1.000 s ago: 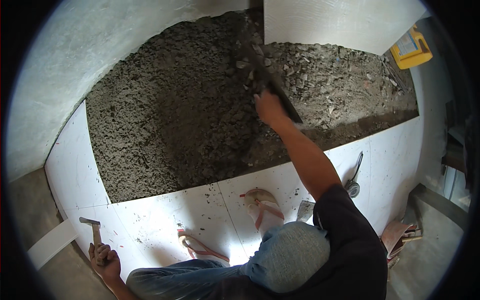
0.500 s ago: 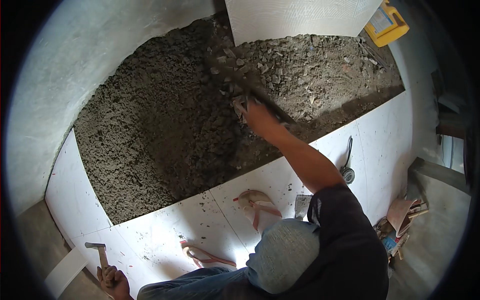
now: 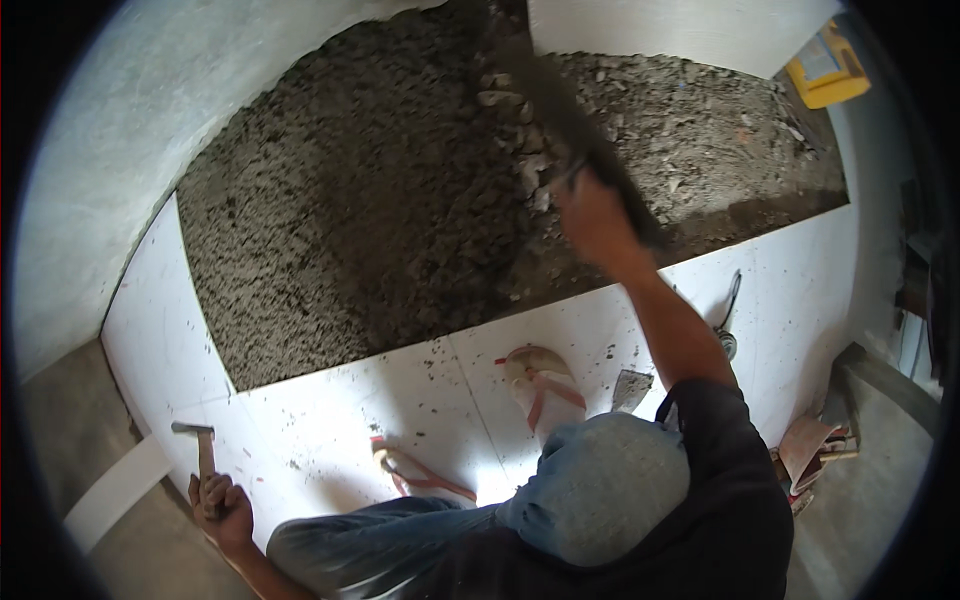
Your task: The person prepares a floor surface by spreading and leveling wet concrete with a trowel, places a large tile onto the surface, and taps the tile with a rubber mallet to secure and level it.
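My right hand (image 3: 600,220) grips a long, dark straightedge float (image 3: 585,120), blurred by motion, which lies diagonally over the bed of dark grey mortar (image 3: 340,230) beside loose, pale broken chunks (image 3: 530,165). Toward the right the bed turns into lighter rubble (image 3: 700,140). My left hand (image 3: 220,510) is closed round the wooden handle of a small hammer (image 3: 206,455), held at the lower left above white tiles (image 3: 300,430). A grey metal blade tool (image 3: 632,390) lies on the tiles near my sandalled feet, and a tape measure (image 3: 727,345) is partly behind my right arm.
A pale wall (image 3: 110,120) bounds the bed on the left, and a white board (image 3: 670,30) stands at the back. A yellow jug (image 3: 830,70) is at the upper right. A reddish container with tools (image 3: 805,455) sits at the lower right; a white strip (image 3: 115,490) lies at the left.
My right hand and the float have shifted rightward across the rubble beside the mortar. My left hand still holds the hammer at the lower left. The camera view has shifted slightly.
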`<state>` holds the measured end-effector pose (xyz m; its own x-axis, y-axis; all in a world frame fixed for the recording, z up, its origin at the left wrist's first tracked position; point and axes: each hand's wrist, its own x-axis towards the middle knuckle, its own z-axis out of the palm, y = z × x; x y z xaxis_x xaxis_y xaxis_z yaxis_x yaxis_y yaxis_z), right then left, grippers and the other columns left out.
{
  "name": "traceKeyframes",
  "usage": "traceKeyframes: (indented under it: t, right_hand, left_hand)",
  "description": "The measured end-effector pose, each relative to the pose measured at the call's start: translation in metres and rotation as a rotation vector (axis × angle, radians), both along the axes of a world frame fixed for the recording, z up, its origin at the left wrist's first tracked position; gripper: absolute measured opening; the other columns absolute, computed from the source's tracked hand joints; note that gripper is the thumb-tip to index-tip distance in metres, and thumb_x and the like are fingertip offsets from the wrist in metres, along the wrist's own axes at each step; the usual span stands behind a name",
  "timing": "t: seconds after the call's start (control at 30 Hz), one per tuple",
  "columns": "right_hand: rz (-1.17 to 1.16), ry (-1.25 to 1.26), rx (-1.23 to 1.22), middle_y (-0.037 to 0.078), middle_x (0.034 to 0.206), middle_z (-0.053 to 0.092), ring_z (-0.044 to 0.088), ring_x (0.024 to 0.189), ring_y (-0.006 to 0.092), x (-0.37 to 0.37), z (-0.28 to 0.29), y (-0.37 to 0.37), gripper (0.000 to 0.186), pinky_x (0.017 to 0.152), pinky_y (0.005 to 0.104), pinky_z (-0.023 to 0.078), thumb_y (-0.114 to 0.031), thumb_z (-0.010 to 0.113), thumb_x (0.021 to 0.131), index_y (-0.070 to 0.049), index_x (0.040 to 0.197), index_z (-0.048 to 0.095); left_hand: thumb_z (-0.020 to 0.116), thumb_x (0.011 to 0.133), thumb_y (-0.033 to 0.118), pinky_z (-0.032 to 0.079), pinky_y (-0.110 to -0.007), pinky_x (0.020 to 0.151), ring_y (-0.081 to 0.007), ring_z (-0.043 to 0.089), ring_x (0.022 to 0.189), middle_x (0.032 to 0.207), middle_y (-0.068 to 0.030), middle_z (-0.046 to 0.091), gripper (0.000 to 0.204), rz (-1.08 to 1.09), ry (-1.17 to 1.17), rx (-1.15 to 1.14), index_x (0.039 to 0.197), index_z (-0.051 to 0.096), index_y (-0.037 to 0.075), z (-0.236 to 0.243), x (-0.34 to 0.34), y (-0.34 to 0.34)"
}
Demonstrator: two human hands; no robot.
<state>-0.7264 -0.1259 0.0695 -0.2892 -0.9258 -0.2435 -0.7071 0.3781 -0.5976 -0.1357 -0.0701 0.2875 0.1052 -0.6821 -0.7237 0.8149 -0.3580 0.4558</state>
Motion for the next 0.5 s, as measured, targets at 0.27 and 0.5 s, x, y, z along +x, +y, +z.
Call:
traceKeyframes:
  t: [0.27,0.5]
  right_hand:
    - [0.688,-0.526,0.318,0.028,0.080,0.064,0.065,0.080,0.0435,0.207,-0.003,0.043,0.036,0.074,0.0486,0.052,-0.028,0.048,0.095,0.007,0.101,0.053]
    - [0.127,-0.290,0.206,0.023,0.077,0.065,0.068,0.073,0.0326,0.114,-0.040,0.010,0.047,0.063,0.0417,0.052,-0.040,0.055,0.091,0.006,0.097,0.056]
  left_hand:
    - [0.047,0.096,0.029,0.032,-0.028,0.052,-0.0102,0.047,0.051,0.066,-0.0007,0.049,0.027,0.051,-0.040,0.075,0.090,0.050,0.003,-0.001,-0.013,-0.007]
    - [0.046,0.096,0.029,0.032,-0.027,0.051,-0.0106,0.047,0.052,0.068,-0.0016,0.050,0.027,0.034,0.018,0.044,0.091,0.049,0.002,0.003,-0.004,0.005]
